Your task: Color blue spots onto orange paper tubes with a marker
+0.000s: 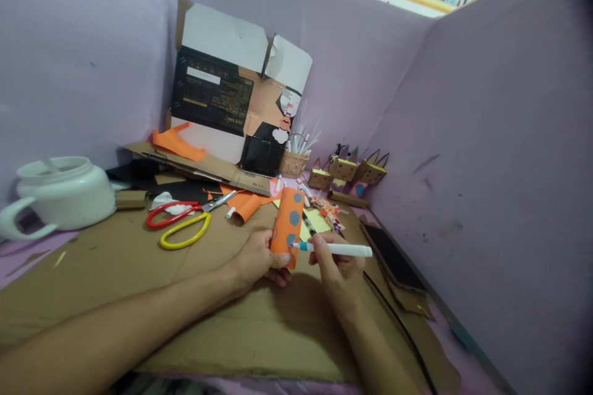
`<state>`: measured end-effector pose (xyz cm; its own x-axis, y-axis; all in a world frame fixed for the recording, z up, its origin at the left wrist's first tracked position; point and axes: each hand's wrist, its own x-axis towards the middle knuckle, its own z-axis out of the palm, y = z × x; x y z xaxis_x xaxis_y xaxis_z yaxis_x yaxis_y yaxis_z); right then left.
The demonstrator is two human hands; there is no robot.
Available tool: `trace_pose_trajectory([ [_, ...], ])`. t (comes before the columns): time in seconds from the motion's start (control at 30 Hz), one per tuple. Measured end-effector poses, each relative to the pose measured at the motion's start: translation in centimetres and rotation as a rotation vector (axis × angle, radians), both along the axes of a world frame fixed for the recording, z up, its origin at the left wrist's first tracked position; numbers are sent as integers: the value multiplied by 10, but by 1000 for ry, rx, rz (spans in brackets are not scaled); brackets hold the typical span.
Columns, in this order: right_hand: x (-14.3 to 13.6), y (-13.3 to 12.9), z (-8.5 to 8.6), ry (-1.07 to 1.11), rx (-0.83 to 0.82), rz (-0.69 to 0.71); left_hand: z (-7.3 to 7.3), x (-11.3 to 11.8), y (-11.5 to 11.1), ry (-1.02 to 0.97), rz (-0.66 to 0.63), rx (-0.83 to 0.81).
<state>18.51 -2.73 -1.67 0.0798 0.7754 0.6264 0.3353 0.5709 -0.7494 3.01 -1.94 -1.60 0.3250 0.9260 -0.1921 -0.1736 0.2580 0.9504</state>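
Observation:
My left hand (pixel 259 257) is closed around the lower end of an orange paper tube (pixel 283 213), its thumb across the front. Blue-grey dots run up the tube, some filled in and some partly outlined at its left side. A white felt-tip marker (pixel 347 250) with a blue tip is pinched in my right hand (pixel 336 265). Its tip points left and touches, or nearly touches, the lowest dot, close to my left thumb. Behind the tube lie yellow paper notes (pixel 319 222) and a dark pen (pixel 308 222).
Red-and-yellow-handled scissors (pixel 185 216) and an orange paper roll (pixel 245 208) lie left on the cardboard sheet (pixel 222 327). A white mug (pixel 69 194) stands far left. A phone (pixel 393 259) and black cable (pixel 398 321) are right. Cardboard animal figures (pixel 345 171) stand behind.

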Motion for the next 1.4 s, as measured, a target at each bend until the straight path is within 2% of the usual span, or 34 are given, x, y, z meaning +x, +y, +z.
trace_pose_trajectory([
  [0.2, 0, 1, 0, 20, 50, -81, 0, 0, -1, 8, 6, -9],
  [0.57, -5, -3, 5, 1, -21, -2, 2, 0, -2, 0, 5, -7],
  [0.77, 0, 1, 3, 33, 49, -111, 0, -1, -1, -13, 3, 5],
  [0.9, 1, 2, 3, 42, 54, -129, -1, -1, -1, -25, 4, 4],
  [1.2, 0, 3, -2, 41, 46, -95, -2, -1, -1, -20, 7, 0],
  [1.4, -1, 2, 2, 15, 31, -96, -1, 0, -1, -19, 14, 3],
])
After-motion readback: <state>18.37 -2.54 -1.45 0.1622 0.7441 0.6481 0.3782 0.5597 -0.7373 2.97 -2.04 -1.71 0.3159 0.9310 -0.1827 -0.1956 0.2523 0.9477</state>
